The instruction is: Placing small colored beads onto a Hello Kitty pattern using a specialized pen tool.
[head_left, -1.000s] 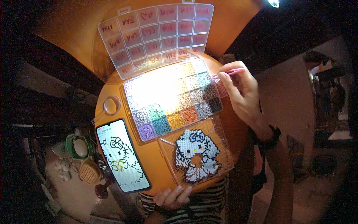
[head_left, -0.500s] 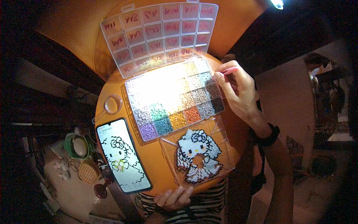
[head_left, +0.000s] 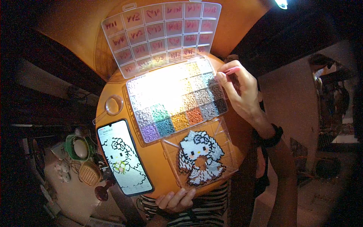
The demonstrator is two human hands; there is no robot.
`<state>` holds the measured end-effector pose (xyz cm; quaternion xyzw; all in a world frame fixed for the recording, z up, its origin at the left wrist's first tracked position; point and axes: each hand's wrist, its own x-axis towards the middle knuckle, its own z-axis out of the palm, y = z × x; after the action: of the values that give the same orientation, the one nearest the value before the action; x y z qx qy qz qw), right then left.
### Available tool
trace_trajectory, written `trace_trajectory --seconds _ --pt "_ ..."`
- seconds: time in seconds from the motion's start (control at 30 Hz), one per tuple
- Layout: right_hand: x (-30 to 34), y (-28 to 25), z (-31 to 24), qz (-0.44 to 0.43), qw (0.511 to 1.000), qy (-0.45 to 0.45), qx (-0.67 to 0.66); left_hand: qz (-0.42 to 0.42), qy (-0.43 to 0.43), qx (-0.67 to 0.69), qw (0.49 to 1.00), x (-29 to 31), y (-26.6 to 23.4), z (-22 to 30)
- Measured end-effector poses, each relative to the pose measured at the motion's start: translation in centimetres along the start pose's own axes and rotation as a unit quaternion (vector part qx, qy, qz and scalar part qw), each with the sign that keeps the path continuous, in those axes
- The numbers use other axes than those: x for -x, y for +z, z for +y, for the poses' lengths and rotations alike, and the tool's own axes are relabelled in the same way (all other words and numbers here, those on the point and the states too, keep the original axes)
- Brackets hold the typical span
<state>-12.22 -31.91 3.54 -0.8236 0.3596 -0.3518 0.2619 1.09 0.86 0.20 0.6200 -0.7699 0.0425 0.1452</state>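
Observation:
My right hand (head_left: 242, 85) is over the right edge of a compartment box of coloured beads (head_left: 151, 139), thumb and fingers closed round a slim pink tool (head_left: 232, 70). Its tip, by the dark and teal beads, is too small to make out. Near the table's front edge my left hand (head_left: 175, 201) lies with its fingers stretched, the fingertips beside the near corner of a clear pegboard (head_left: 230, 166). On that board is a bead figure (head_left: 202, 153) of a white character with black outlines, a gap of bare board at its chest. Glare washes out the box's middle compartments.
Behind the beads stands the box's raised clear lid (head_left: 155, 34). To the left lie a phone (head_left: 123, 159) showing a similar picture and a small round clear scoop (head_left: 114, 105). Beyond the round orange table (head_left: 160, 178), a green basin (head_left: 73, 145) and a tan basket (head_left: 90, 173) sit lower.
My right hand has shifted very slightly up and left at the box's edge, the pink tool still in it. My left hand stays in place.

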Motion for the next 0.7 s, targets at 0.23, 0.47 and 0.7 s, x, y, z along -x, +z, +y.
trace_trajectory --seconds 0.23,0.47,0.7 --pt "-0.1 -0.1 -0.1 -0.005 1.000 -0.019 0.025 0.004 -0.004 -0.006 1.000 0.3 0.2 0.0" --pt "-0.3 -0.1 0.0 -0.003 1.000 -0.026 0.017 0.014 -0.018 0.013 1.000 0.6 0.8 0.5" --pt "-0.5 -1.8 -0.9 0.013 0.997 0.065 -0.051 0.056 -0.037 0.031 0.997 -2.4 1.0 0.8"
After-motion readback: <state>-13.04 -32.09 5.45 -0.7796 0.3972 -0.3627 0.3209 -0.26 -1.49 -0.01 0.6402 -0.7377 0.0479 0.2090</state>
